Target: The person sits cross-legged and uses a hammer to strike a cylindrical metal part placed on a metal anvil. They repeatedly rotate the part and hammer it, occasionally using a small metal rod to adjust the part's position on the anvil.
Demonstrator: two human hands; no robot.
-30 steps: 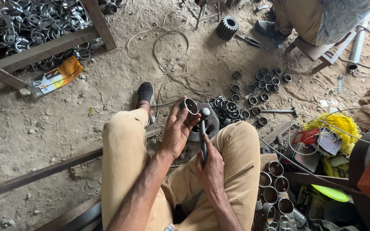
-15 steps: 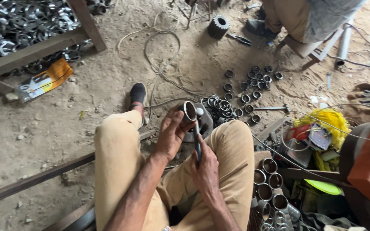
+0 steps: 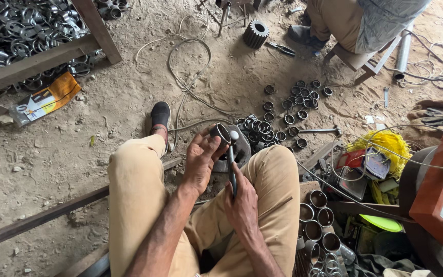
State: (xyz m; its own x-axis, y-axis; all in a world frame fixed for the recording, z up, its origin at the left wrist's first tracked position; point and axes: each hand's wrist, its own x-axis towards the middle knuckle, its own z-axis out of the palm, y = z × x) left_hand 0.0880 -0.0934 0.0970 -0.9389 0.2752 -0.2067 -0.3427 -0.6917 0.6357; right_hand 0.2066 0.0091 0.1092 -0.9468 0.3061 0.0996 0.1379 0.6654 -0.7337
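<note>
Tan trousers (image 3: 139,205), black shoe (image 3: 160,115), yellow cord bundle (image 3: 385,145), orange packet (image 3: 44,99), grey metal rings (image 3: 283,110)

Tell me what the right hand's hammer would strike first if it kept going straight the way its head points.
Most likely the short metal sleeve held in the left hand. The hammer in the right hand points up at it, its head right beside the sleeve, though depth is unclear.

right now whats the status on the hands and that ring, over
Left hand fingers hold the ring. Right hand grips the hammer, head beside the ring. More rings on the ground just beyond.
</note>
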